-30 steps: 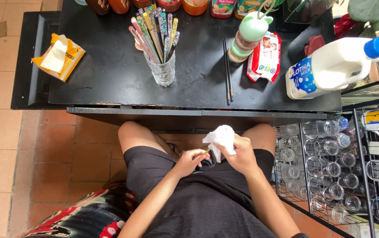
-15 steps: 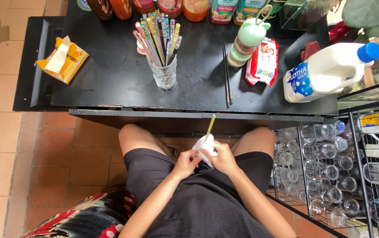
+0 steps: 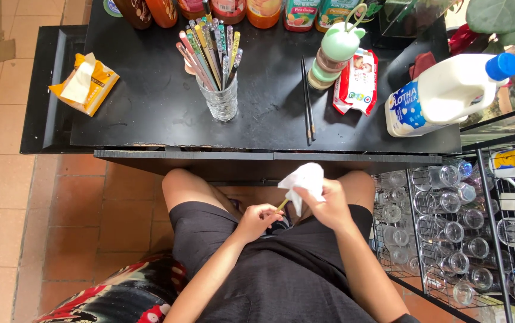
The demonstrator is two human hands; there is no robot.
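chopstick (image 3: 282,204): only a short yellow stretch shows, rest wrapped in white tissue (image 3: 303,181) held by right hand (image 3: 327,204) | bottles (image 3: 227,9) at far desk (image 3: 150,113) edge: tops cut off | plant (image 3: 503,15) far right: cropped | forearms: cut by near edge

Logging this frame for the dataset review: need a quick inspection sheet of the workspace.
Surface: black table, worn front edge.
Job's things: one chopstick and a white tissue wrapped round it, over the lap.
Clutter: glass of chopsticks, loose black pair, tissue pack, wet-wipe pack, milk jug, green stacked container, bottles at the far edge.
Grippers: left hand pinches the chopstick's end; right hand grips the tissue.
Cables: nothing seen.
Surroundings: tiled floor, wire rack of glasses at right.
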